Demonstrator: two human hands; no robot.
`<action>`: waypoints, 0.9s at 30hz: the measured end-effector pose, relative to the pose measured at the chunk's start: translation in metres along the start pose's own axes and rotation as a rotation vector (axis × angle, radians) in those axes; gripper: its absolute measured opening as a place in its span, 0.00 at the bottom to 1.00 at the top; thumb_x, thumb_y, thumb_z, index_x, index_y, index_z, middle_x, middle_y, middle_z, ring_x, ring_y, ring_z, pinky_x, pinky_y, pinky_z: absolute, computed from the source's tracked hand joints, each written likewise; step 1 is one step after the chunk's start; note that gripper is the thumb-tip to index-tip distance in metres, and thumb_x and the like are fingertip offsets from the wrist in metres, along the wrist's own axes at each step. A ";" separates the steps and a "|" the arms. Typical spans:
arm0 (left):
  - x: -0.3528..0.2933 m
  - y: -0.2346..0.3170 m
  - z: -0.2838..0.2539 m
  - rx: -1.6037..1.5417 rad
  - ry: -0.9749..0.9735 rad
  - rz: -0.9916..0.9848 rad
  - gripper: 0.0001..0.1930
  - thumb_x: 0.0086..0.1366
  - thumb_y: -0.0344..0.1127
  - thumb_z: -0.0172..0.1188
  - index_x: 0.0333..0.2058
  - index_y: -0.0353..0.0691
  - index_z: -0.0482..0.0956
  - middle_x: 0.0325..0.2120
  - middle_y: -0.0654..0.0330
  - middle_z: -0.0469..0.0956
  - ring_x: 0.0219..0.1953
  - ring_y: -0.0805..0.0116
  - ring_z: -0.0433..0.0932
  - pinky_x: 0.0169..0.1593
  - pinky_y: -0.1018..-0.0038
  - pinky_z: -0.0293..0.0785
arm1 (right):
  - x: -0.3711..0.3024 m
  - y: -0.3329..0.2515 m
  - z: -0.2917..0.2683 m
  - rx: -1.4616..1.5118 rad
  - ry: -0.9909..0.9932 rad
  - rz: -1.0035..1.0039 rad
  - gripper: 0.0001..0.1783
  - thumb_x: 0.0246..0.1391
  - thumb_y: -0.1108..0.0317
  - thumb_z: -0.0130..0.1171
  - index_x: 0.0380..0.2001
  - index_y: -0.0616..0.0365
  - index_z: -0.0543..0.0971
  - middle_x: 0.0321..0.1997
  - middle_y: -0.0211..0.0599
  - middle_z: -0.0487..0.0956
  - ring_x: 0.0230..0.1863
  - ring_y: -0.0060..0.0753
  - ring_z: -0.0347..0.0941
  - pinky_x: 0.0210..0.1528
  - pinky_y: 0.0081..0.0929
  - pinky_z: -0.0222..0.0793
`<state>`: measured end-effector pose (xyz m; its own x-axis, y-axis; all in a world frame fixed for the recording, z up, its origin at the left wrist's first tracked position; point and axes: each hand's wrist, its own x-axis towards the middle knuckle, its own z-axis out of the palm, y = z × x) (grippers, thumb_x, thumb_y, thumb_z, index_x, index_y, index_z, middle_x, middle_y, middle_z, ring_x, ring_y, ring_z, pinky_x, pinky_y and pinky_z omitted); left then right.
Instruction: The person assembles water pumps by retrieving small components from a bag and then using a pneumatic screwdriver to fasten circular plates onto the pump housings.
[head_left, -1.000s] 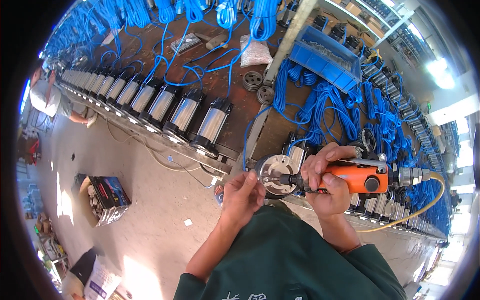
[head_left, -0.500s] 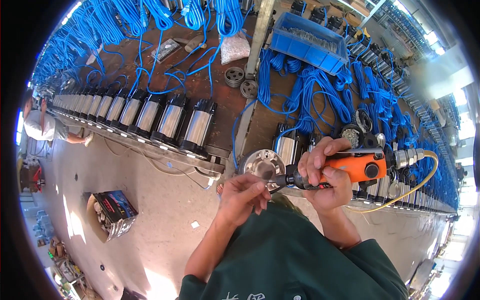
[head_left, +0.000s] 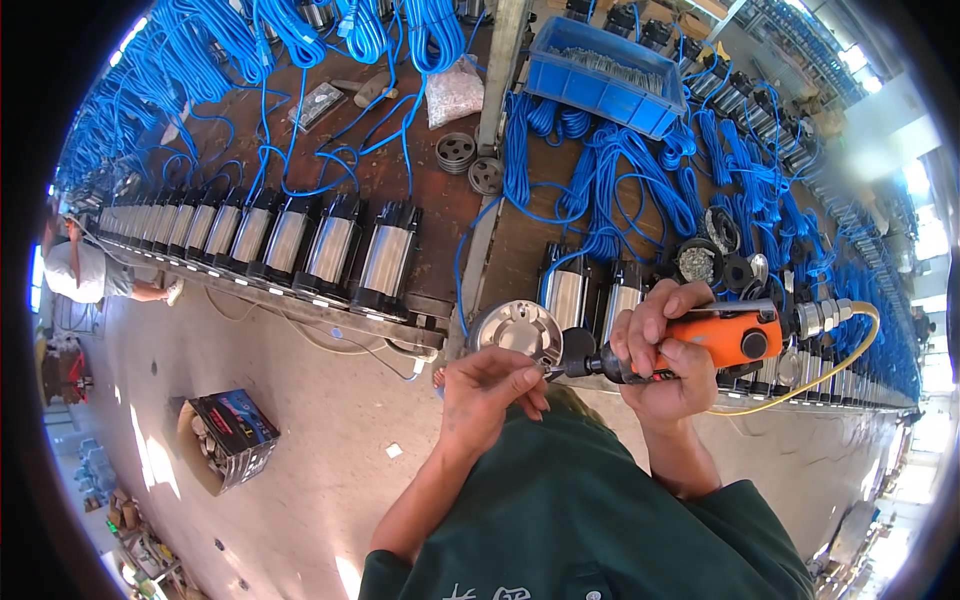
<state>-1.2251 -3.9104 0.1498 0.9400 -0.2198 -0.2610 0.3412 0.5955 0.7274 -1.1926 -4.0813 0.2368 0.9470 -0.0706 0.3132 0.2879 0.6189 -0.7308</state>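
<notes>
Your right hand (head_left: pixel 665 350) grips an orange air screwdriver (head_left: pixel 700 345), lying level, its bit pointing left. Your left hand (head_left: pixel 487 395) pinches something small at the bit's tip, just below the round metal cover (head_left: pixel 515 330).

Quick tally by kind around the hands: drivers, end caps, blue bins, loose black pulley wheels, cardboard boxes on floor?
Orange pneumatic driver, held in the right hand: 1
Round metal end cap, by the left hand: 1
Blue bin: 1
Black pulley wheels: 2
Cardboard box: 1
Total: 6
</notes>
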 end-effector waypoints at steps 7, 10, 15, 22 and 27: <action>-0.006 0.014 0.008 0.243 -0.025 -0.121 0.09 0.64 0.27 0.60 0.42 0.30 0.77 0.18 0.57 0.78 0.16 0.74 0.75 0.17 0.80 0.68 | -0.004 0.002 -0.005 -0.061 -0.072 -0.022 0.13 0.46 0.74 0.53 0.37 0.61 0.67 0.30 0.41 0.70 0.18 0.23 0.65 0.28 0.27 0.68; -0.011 0.012 0.012 0.591 -0.099 -0.099 0.15 0.63 0.27 0.60 0.49 0.32 0.76 0.16 0.59 0.77 0.16 0.77 0.72 0.20 0.79 0.66 | -0.010 0.008 -0.019 -0.157 -0.106 -0.027 0.12 0.46 0.78 0.53 0.36 0.62 0.67 0.31 0.42 0.70 0.20 0.25 0.67 0.27 0.26 0.69; -0.009 0.005 0.010 0.735 -0.104 -0.093 0.21 0.61 0.26 0.60 0.54 0.35 0.74 0.15 0.59 0.76 0.17 0.78 0.71 0.23 0.77 0.66 | -0.019 0.019 -0.025 -0.302 -0.138 0.028 0.13 0.45 0.82 0.54 0.36 0.62 0.68 0.31 0.41 0.70 0.24 0.26 0.69 0.28 0.22 0.70; -0.007 0.022 0.013 1.565 0.027 0.519 0.38 0.45 0.39 0.74 0.56 0.37 0.70 0.43 0.52 0.76 0.46 0.54 0.74 0.46 0.62 0.71 | -0.020 0.021 -0.016 -0.479 -0.272 0.047 0.10 0.50 0.77 0.54 0.36 0.60 0.67 0.31 0.41 0.70 0.21 0.25 0.66 0.29 0.24 0.70; 0.024 0.005 -0.003 1.524 -0.014 0.636 0.53 0.37 0.41 0.77 0.61 0.30 0.57 0.56 0.46 0.63 0.58 0.47 0.63 0.60 0.57 0.59 | -0.016 0.029 -0.004 -0.560 -0.274 0.064 0.10 0.45 0.81 0.55 0.33 0.62 0.71 0.30 0.41 0.73 0.24 0.26 0.70 0.29 0.22 0.71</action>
<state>-1.2002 -3.9102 0.1454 0.9154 -0.2646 0.3033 -0.4007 -0.6695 0.6255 -1.1991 -4.0651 0.2082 0.9154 0.2019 0.3482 0.3329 0.1066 -0.9369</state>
